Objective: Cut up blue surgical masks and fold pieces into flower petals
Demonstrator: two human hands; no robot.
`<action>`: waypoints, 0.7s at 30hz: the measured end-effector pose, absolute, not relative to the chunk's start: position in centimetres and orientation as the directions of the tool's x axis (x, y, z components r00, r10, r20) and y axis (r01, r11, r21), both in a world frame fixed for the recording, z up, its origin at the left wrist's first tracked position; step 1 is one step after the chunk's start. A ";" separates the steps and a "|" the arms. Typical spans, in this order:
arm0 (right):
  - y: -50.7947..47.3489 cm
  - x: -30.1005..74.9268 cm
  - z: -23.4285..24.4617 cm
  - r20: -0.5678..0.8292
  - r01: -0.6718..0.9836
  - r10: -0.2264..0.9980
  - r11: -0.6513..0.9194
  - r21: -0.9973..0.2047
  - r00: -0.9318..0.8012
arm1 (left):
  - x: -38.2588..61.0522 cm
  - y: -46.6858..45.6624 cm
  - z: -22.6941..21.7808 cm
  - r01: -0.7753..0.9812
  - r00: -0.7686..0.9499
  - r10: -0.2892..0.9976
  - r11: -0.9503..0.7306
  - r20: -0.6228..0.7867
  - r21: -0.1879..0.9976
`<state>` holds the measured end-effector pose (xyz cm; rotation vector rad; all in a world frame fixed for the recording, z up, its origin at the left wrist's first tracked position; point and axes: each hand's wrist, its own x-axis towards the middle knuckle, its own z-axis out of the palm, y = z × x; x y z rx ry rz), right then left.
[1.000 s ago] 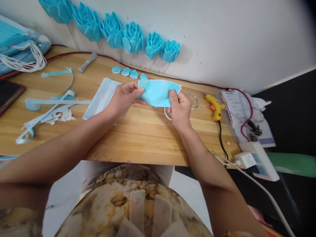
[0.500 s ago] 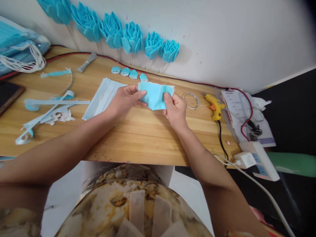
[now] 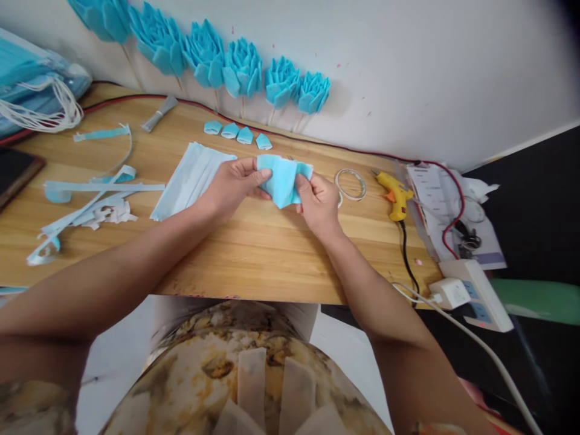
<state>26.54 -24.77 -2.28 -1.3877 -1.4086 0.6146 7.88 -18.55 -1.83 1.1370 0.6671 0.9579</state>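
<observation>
Between my two hands is a piece of blue face mask fabric (image 3: pixel 281 181), held above the table and creased down its middle. My left hand (image 3: pixel 233 186) pinches its left end between thumb and fingers. The right end is gripped by my right hand (image 3: pixel 319 199), thumb on top. Partly under my left hand lies a flat pale blue sheet of mask material (image 3: pixel 193 181). Several small folded blue petals (image 3: pixel 245 135) sit in a row just beyond the fabric. A roll of tape (image 3: pixel 350 184) lies to the right of my right hand.
A yellow glue gun (image 3: pixel 392 196) rests at the right, near a white power strip (image 3: pixel 480 299). Blue fabric flowers on sticks (image 3: pixel 242 68) lean against the wall. Cut mask strips (image 3: pixel 104 188) and a bag of masks (image 3: pixel 36 84) lie at the left.
My hands have drawn slightly closer together and the right one has moved down and left. The fabric between them has folded more, with its lower edge now coming to a point.
</observation>
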 end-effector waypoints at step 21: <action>-24.8 26.5 -2.2 0.308 0.393 0.933 0.217 -0.894 0.184 | 7.8 -18.7 -2.0 -0.273 0.483 0.875 0.110 0.037 0.956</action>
